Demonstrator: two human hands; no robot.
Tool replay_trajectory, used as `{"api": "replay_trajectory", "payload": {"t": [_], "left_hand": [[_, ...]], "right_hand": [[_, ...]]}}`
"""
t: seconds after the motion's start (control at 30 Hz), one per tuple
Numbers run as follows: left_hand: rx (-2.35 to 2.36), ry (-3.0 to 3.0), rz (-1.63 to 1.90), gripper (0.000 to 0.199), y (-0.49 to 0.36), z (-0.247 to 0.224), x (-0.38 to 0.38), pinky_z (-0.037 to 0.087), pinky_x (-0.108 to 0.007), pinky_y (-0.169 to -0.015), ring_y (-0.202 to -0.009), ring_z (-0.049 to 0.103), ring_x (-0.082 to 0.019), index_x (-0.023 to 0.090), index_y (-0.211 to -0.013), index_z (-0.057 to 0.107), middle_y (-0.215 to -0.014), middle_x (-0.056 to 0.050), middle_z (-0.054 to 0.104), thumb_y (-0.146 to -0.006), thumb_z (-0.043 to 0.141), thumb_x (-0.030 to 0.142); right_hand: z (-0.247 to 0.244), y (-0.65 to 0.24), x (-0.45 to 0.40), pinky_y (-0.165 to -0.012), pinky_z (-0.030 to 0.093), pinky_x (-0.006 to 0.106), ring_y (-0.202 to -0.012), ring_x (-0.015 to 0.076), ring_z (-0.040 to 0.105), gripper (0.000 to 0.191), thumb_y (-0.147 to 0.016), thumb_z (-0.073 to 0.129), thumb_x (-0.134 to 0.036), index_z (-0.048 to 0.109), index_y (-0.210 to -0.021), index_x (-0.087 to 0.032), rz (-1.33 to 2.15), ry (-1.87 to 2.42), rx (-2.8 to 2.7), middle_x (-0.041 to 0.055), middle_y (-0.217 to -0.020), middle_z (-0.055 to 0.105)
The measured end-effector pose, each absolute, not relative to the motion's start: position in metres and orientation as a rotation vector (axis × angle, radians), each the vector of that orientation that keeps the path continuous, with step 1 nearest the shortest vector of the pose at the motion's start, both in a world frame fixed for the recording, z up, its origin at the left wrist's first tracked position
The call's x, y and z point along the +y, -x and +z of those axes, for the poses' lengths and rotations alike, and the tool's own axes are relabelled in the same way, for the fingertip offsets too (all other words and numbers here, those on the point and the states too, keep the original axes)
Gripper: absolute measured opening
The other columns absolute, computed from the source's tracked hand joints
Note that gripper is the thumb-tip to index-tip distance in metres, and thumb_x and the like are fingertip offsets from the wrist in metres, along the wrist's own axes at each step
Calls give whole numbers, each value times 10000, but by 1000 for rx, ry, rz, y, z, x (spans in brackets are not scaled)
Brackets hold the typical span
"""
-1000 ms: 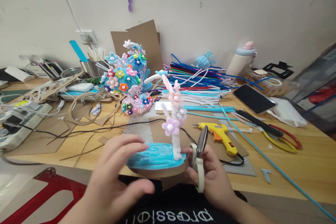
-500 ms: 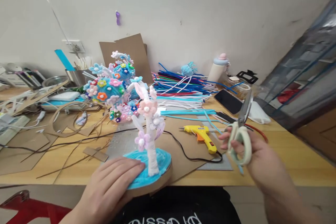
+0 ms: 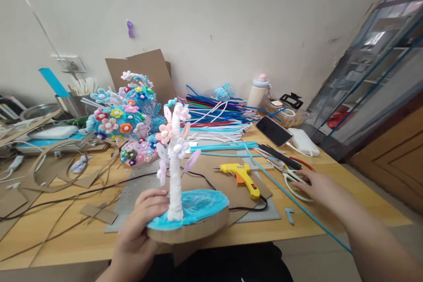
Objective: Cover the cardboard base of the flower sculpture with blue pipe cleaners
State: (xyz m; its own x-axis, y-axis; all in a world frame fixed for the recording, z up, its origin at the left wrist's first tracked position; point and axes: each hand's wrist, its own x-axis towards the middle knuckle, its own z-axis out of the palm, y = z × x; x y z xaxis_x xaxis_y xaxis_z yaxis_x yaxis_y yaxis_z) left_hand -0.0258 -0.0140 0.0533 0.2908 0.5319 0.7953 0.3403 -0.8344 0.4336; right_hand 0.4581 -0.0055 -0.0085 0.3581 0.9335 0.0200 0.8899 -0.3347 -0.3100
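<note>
My left hand (image 3: 139, 222) grips the left edge of an oval cardboard base (image 3: 194, 231) covered in blue pipe cleaner, fingers on top. On the base stands a white-wrapped trunk (image 3: 176, 180) bearing pastel pipe-cleaner flowers (image 3: 165, 133) and leaves. At the right, my right hand (image 3: 325, 189) has its fingers on the pale handles of scissors (image 3: 291, 179) resting on the table; some fingertips are hidden. Beside it runs a long blue pipe cleaner (image 3: 307, 212), reaching past the table's front edge. A short blue offcut (image 3: 289, 217) lies nearby.
A yellow glue gun (image 3: 243, 176) lies on cardboard, its black cord crossing the table. Behind are heaped pipe cleaners (image 3: 211, 112), a flower-covered craft piece (image 3: 122, 119), a phone (image 3: 274, 131), a white power bank (image 3: 304, 142) and a bottle (image 3: 258, 92). Cardboard scraps (image 3: 99, 214) lie left.
My right hand has lowered the scissors from the air to the table. My left hand has turned the base, so the trunk now stands nearer its left end. The view has shifted right.
</note>
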Motion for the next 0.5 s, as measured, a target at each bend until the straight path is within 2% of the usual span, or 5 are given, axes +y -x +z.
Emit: {"api": "replay_trajectory", "payload": {"t": [0.17, 0.37, 0.5], "left_hand": [[852, -2286, 1565, 139, 30, 40, -11, 602, -431, -789, -934, 680, -251, 236, -1019, 644, -869, -74, 759, -899, 660, 303], [791, -2242, 1512, 117, 34, 31, -13, 604, -440, -805, -865, 702, -223, 277, -991, 674, -879, -53, 746, -903, 656, 351], [830, -2154, 1444, 124, 43, 22, -21, 616, -440, -838, -1025, 705, -257, 272, -980, 663, -1035, -88, 729, -888, 684, 353]], "right_hand": [[2, -443, 2, -858, 565, 403, -1017, 212, 662, 244, -975, 608, -347, 633, -1177, -214, 259, 2494, -1722, 73, -1221, 649], [8, -400, 26, -876, 563, 417, -1028, 217, 659, 251, -981, 596, -352, 632, -1187, -213, 299, 2303, -1873, 72, -1238, 645], [-10, -380, 39, -870, 566, 447, -1036, 229, 658, 315, -968, 619, -338, 596, -1244, -188, 320, 2280, -1855, 85, -1253, 632]]}}
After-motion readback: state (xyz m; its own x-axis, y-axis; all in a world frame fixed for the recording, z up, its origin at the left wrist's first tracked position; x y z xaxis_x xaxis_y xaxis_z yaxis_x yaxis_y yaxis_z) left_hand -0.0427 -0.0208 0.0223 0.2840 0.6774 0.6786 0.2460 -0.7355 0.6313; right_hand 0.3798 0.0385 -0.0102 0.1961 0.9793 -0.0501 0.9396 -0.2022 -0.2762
